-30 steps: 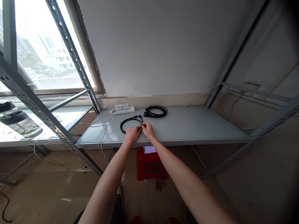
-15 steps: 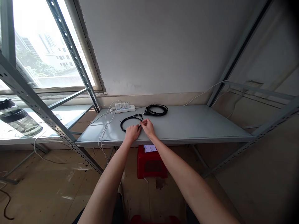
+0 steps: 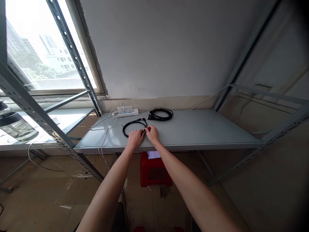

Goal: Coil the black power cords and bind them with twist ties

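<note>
Right now your two hands meet at the near middle of the desk (image 3: 198,129), both working on the same black cable (image 3: 130,122).

- Left hand (image 3: 135,138): palm down, fingers curled in, resting over the near right part of the cable's loop. It looks closed on the cable; the fingertips are too small to read finely.
- Right hand (image 3: 152,133): just beside the left, almost touching it. Fingers are bunched in a pinch on the cable at the spot where the loop closes.
- Black cable: lies flat on the desk in one loose loop, open toward the left and back. One end with a plug pokes out behind your hands, toward the wall.
- Second cable coil (image 3: 161,119): black, wound tighter, farther back and slightly right, apart from both hands.
- Power strip (image 3: 125,112): white, at the back edge of the desk by the wall, left of the coil. White cords (image 3: 106,135) run from it across the desk's left part and drop over the front edge.
- Red stool (image 3: 155,169): on the floor under the desk, right below your hands, with a white label (image 3: 154,154) on top.
- Window (image 3: 48,48): to the left, bright, behind a grey metal post (image 3: 48,125).
- Bottle (image 3: 14,124): clear with a dark cap, lying on the side shelf at far left.
</note>
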### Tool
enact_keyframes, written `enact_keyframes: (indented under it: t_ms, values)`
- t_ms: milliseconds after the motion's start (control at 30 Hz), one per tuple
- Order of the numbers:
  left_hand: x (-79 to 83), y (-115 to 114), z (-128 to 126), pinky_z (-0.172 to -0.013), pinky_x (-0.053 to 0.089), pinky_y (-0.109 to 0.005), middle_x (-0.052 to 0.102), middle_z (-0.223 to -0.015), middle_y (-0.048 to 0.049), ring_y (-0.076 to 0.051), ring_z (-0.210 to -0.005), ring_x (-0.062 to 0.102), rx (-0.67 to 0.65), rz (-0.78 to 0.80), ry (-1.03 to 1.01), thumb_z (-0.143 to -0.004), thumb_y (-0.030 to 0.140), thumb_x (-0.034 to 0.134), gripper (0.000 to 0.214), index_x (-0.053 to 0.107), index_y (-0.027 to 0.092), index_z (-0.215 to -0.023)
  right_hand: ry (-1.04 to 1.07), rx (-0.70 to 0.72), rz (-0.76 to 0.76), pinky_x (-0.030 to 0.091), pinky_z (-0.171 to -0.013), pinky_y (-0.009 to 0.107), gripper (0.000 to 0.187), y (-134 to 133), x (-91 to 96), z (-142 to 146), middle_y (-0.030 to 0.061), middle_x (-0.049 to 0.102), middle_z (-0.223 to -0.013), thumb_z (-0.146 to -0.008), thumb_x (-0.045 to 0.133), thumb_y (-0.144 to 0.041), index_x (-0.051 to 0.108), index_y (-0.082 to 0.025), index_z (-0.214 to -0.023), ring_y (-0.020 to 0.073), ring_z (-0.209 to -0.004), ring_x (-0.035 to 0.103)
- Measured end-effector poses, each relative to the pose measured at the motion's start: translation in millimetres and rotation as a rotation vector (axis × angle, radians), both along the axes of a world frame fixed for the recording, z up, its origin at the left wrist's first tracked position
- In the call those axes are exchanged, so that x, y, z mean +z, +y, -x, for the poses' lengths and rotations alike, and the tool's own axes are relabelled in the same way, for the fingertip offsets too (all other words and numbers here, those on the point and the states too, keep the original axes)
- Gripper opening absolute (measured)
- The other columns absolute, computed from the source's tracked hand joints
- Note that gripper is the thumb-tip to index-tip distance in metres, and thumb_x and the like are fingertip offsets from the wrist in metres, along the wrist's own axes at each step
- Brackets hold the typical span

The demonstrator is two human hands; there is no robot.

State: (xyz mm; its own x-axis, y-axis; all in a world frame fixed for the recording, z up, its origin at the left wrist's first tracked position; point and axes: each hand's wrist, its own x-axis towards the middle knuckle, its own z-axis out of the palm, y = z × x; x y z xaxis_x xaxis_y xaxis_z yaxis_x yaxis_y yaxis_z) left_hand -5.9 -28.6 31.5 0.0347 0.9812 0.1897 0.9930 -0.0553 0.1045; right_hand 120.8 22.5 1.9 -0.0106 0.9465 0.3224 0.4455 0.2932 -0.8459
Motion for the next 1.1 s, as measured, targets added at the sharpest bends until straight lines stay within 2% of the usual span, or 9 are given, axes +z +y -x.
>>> enact_keyframes:
  t_ms: [533, 767, 900, 1000, 1100]
  values:
    - [-3.0, 1.0, -0.3, -0.083, 0.046, -0.038, 0.076, -0.104, -0.0164, -0.034, -0.099, 0.071, 0.018, -0.001, 0.013, -0.107, 0.050, 0.026, 0.055, 0.072, 0.021, -0.117, 0.025, 0.089, 0.005, 0.049, -0.085, 0.032, 0.010, 8.2, -5.3, 0.0, 0.0035, 0.074, -0.096, -0.091, 0.054, -0.023, 0.064, -0.024, -0.092, 0.0211, -0.090, 0.067]
    - [-1.5, 0.5, 0.0, -0.082, 0.046, -0.038, 0.076, -0.103, -0.0163, -0.034, -0.098, 0.071, 0.013, -0.001, 0.017, -0.107, 0.050, 0.028, 0.054, 0.071, 0.021, -0.118, -0.064, 0.121, -0.034, 0.044, -0.088, 0.033, 0.018, -0.3, 2.8, -2.1, 0.0018, 0.067, -0.099, -0.091, 0.044, -0.017, 0.060, -0.025, -0.092, 0.0204, -0.088, 0.060]
    - [-1.8, -0.7, -0.3, -0.084, 0.046, -0.038, 0.076, -0.104, -0.0164, -0.033, -0.099, 0.070, 0.022, 0.004, 0.004, -0.107, 0.050, 0.027, 0.054, 0.071, 0.021, -0.119, -0.114, 0.149, -0.064, 0.041, -0.084, 0.032, 0.020, -7.1, 7.5, -3.8, 0.0019, 0.060, -0.099, -0.090, 0.039, -0.015, 0.057, -0.024, -0.087, 0.0190, -0.082, 0.054]
    - [-3.1, -0.4, -0.1, -0.084, 0.046, -0.038, 0.076, -0.103, -0.0168, -0.034, -0.099, 0.070, 0.018, -0.009, -0.006, -0.107, 0.052, 0.027, 0.055, 0.071, 0.021, -0.119, -0.035, 0.104, -0.064, 0.041, -0.080, 0.030, 0.016, -6.7, 7.2, -2.9, 0.0016, 0.059, -0.098, -0.091, 0.041, -0.020, 0.056, -0.025, -0.093, 0.0188, -0.081, 0.054]
    - [-4.8, 1.1, 0.1, -0.083, 0.046, -0.039, 0.076, -0.102, -0.0172, -0.034, -0.098, 0.070, 0.026, -0.013, -0.005, -0.106, 0.052, 0.027, 0.056, 0.072, 0.020, -0.115, 0.081, 0.014, -0.029, 0.042, -0.075, 0.029, 0.012, -4.6, 6.6, -0.8, 0.0005, 0.061, -0.091, -0.097, 0.044, -0.033, 0.054, -0.026, -0.100, 0.0196, -0.081, 0.057]
